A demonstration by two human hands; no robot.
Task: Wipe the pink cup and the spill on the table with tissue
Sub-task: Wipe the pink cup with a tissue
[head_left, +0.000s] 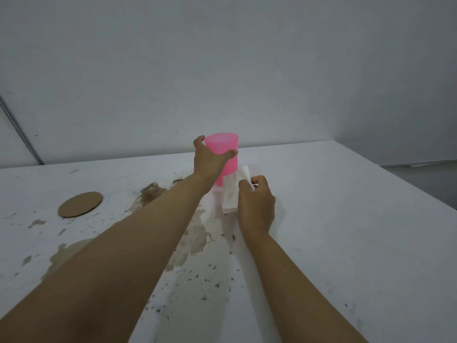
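Up near the far edge of the white table [346, 219], the pink cup [226, 144] stands upright, its side plain translucent pink. The left hand [210, 160] grips it from the left, with the thumb across the front of the wall and the fingers curled round the far side near the rim. Just right of the cup's lower part, the right hand [257, 206] pinches a folded white tissue [232, 189] between thumb and curled fingers. The tissue's upper end lies against the cup's lower wall and its lower end reaches down toward the tabletop. It hides the cup's base, so whether the cup rests on the table cannot be told.

Brown blotches [193, 238] and dark specks spread over the tabletop under and between the forearms. A round brown cardboard disc [80, 204] lies flat well to the left. A grey wall [222, 70] rises behind.
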